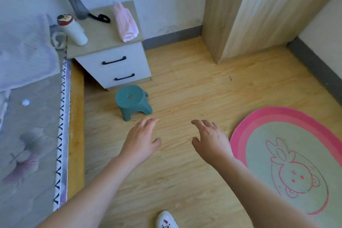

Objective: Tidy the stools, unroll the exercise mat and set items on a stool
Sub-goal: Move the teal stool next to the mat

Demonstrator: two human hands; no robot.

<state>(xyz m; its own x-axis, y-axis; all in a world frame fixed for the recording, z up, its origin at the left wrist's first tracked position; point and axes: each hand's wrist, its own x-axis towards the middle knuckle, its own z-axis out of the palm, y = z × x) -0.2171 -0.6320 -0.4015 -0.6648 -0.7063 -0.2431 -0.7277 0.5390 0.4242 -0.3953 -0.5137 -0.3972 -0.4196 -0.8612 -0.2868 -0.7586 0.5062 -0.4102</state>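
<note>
Stool: a small green stool (131,100) with a round seat and a hole in its middle stood upright on the wooden floor (185,89), just in front of the bedside cabinet (129,55) and near the edge of the bed (31,135).
Left hand: the left hand (141,141) was stretched forward, palm down, fingers straight and slightly spread, holding nothing; its fingertips appeared just short of the stool's nearest leg, not touching it.
Right hand: the right hand (211,139) reached forward beside the left, fingers loosely spread and a little bent, holding nothing, above bare floor.
Bedside cabinet: two drawers with black handles; on its top lay a rolled pink towel (125,22), a white bottle (74,29) with a dark red cap, a grey vase (76,3) with flowers, and a small black object (100,17) too blurred to identify.
Rug: a round pink and green rug (288,153) with a rabbit drawing lay flat to the right of the right hand.
Wardrobe: a pale wooden wardrobe (249,11) stood against the far wall.
Shoe: a white shoe (166,220) showed at the lower edge, between the forearms.
</note>
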